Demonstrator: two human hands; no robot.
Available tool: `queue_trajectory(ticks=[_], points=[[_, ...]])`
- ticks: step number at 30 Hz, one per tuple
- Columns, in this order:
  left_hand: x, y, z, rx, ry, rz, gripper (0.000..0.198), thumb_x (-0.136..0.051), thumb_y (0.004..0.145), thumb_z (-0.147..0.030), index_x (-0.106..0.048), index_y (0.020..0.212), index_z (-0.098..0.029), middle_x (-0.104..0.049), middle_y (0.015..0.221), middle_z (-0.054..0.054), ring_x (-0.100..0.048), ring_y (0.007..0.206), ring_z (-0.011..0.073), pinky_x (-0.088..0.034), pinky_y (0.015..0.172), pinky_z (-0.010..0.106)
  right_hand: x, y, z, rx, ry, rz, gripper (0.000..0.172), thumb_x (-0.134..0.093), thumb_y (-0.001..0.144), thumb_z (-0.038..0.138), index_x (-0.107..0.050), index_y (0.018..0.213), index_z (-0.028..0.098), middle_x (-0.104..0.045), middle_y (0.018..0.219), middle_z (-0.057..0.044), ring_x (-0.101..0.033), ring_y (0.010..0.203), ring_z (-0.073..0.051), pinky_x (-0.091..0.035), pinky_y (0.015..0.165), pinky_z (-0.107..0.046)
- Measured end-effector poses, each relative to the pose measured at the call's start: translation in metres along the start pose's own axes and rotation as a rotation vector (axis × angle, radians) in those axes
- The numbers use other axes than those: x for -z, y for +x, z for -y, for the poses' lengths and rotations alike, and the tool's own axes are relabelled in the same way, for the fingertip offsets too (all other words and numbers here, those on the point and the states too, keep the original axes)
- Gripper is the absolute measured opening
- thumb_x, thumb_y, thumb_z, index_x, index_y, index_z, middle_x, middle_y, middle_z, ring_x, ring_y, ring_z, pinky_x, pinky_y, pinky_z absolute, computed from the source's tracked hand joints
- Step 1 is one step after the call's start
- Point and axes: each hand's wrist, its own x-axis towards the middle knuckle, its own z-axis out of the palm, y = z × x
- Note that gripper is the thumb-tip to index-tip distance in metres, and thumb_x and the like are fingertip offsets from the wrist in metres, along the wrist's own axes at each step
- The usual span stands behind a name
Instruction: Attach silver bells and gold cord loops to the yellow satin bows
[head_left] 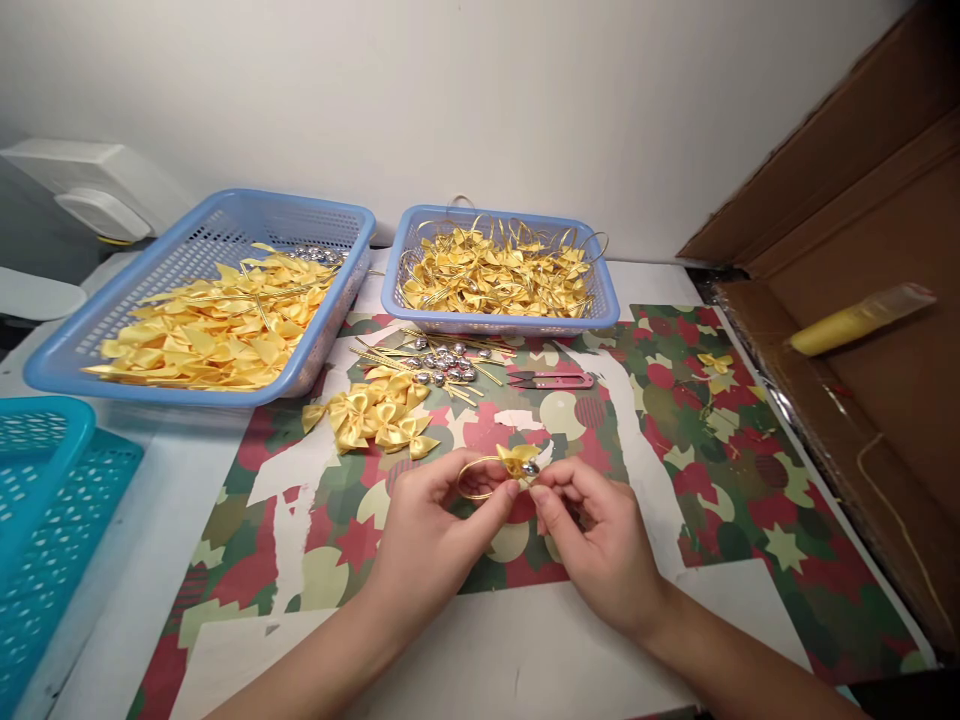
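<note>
My left hand pinches a yellow ribbon bow with a gold cord loop and a small silver bell on it. Close against the bow's right side, the fingers of my right hand are pinched at its lower edge; they partly hide what they grip. Beyond my hands lies a pile of loose yellow bows. Silver bells with short gold cords are heaped behind that pile. A pair of thread snips with a pink handle rests to the right of the bells.
A blue basket of yellow bows stands at the left, and a second blue basket of looped bows at the back. Teal baskets sit far left. Cardboard with a yellow tube borders the right. Patterned paper covers the table.
</note>
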Motion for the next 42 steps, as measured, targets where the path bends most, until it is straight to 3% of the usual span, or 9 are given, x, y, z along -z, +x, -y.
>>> queue_trajectory(ticks=[10,18,22,26,30,42], points=[[0.0010,0.0020,-0.0008,0.188,-0.123,-0.036,0.012,-0.072,0.071,-0.025,-0.067,0.067,-0.016,-0.063,0.060,0.000,-0.054,0.052,0.0087,-0.044,0.043,0.016,0.0001,0.0010,-0.0008,-0.013,0.005,0.016,0.018,-0.048,0.094,0.027,-0.052,0.079,0.020,-0.049,0.058,0.004,-0.044,0.049,-0.010,-0.034,0.046,-0.022],[0.0008,0.0032,-0.0011,0.220,-0.136,-0.022,0.016,-0.072,0.072,-0.029,-0.066,0.066,-0.015,-0.060,0.058,-0.001,-0.049,0.049,0.0077,-0.040,0.042,0.016,-0.0002,-0.0002,-0.0011,-0.033,0.010,0.026,0.019,-0.048,0.094,0.028,-0.051,0.078,0.019,-0.048,0.057,0.003,-0.045,0.049,-0.010,-0.033,0.046,-0.023],[0.0009,0.0019,-0.0012,0.131,-0.079,-0.019,0.015,-0.068,0.076,-0.026,-0.065,0.066,-0.015,-0.063,0.060,0.000,-0.053,0.051,0.0093,-0.042,0.044,0.018,-0.0009,-0.0002,-0.0021,-0.031,0.007,0.019,0.019,-0.048,0.094,0.028,-0.052,0.078,0.019,-0.050,0.058,0.003,-0.046,0.050,-0.010,-0.034,0.046,-0.022],[0.0018,-0.0005,-0.0006,-0.091,0.127,-0.043,0.014,-0.065,0.079,-0.019,-0.065,0.065,-0.016,-0.066,0.062,0.000,-0.058,0.056,0.0113,-0.047,0.053,0.021,-0.0009,0.0010,-0.0009,-0.036,0.022,0.025,0.018,-0.049,0.094,0.028,-0.052,0.078,0.020,-0.049,0.057,0.003,-0.045,0.049,-0.010,-0.034,0.046,-0.022],[0.0026,-0.0023,0.0008,-0.267,0.303,-0.081,0.017,-0.063,0.080,-0.016,-0.063,0.063,-0.017,-0.063,0.057,-0.002,-0.053,0.051,0.0097,-0.044,0.050,0.021,-0.0008,0.0013,0.0012,-0.052,0.049,0.035,0.019,-0.048,0.094,0.029,-0.053,0.077,0.019,-0.048,0.055,0.004,-0.043,0.047,-0.009,-0.033,0.045,-0.022],[0.0028,-0.0029,0.0030,-0.356,0.361,-0.100,0.018,-0.061,0.080,-0.012,-0.059,0.063,-0.017,-0.062,0.057,-0.002,-0.054,0.051,0.0093,-0.044,0.051,0.020,-0.0010,0.0009,0.0015,-0.133,0.135,0.078,0.023,-0.049,0.094,0.035,-0.051,0.077,0.019,-0.046,0.056,0.005,-0.041,0.048,-0.009,-0.033,0.045,-0.021]])
